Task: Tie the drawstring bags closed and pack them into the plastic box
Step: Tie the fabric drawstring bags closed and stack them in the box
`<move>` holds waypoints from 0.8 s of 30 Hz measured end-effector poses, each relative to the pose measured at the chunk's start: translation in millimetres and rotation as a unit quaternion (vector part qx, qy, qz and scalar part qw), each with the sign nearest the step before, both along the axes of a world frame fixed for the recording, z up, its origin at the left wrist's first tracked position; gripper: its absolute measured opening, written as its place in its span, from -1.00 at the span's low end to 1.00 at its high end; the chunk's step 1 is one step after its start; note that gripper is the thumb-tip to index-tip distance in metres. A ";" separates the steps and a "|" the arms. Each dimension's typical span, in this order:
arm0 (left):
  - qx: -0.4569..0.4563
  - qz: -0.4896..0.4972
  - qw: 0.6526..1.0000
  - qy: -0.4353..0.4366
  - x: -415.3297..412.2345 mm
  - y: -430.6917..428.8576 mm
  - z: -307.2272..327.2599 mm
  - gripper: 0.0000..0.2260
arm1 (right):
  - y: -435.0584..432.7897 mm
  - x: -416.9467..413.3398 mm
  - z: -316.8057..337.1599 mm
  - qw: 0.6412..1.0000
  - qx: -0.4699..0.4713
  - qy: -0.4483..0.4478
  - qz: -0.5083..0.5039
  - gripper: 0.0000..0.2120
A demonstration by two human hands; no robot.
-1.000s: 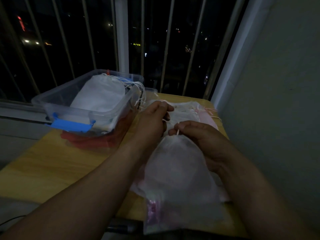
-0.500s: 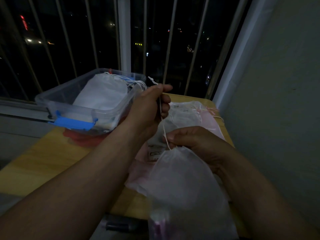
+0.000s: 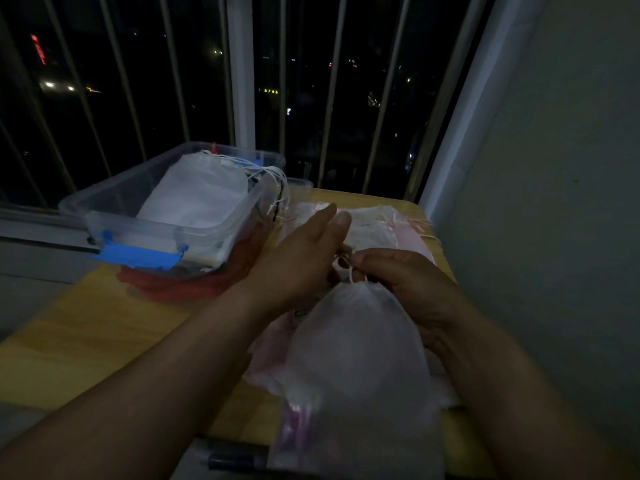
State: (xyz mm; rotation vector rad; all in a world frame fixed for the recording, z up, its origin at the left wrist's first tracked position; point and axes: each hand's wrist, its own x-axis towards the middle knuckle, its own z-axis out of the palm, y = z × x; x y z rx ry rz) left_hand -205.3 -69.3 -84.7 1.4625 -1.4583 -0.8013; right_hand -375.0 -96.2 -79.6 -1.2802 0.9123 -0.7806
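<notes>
Pinching the bag (image 3: 356, 341) at its neck above the surface (image 3: 86, 323), the right hand (image 3: 398, 282) has its fingers clenched. Whether the left hand (image 3: 304, 258) grasps the cord (image 3: 351, 271) is unclear. A slack cord could slip, leaving the knot loose before the bag reaches the box (image 3: 166, 216).

A flat, high up at night: a small wooden table (image 3: 86, 323) stands cornered between a plain wall (image 3: 554, 168) and a barred window (image 3: 239, 81), city lights (image 3: 48, 85) outside; a clip-lid box (image 3: 138, 233) sits on it.
</notes>
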 end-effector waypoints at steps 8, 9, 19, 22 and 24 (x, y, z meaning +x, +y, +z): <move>-0.045 0.008 0.986 -0.162 3.9 21.1 1.6 -0.81 | 1.2 -2.0 -0.2 0.998 -0.048 0.028 -0.022 -0.79; -0.046 0.002 0.985 -0.165 4.6 21.1 1.4 -0.80 | 1.6 -1.6 -0.4 0.998 -0.049 0.030 -0.024 -0.79; 0.038 -0.039 0.996 -0.068 13.6 18.1 12.1 -0.80 | 3.8 -1.3 1.8 0.998 -0.053 0.036 -0.006 -0.82; 0.089 -0.064 0.994 0.010 16.3 19.0 11.7 -0.80 | 4.8 -0.6 1.7 0.994 -0.091 0.057 -0.005 -0.80; 0.093 -0.078 0.993 0.017 18.9 18.2 10.5 -0.81 | 4.3 -0.5 1.9 0.992 -0.107 0.062 -0.006 -0.80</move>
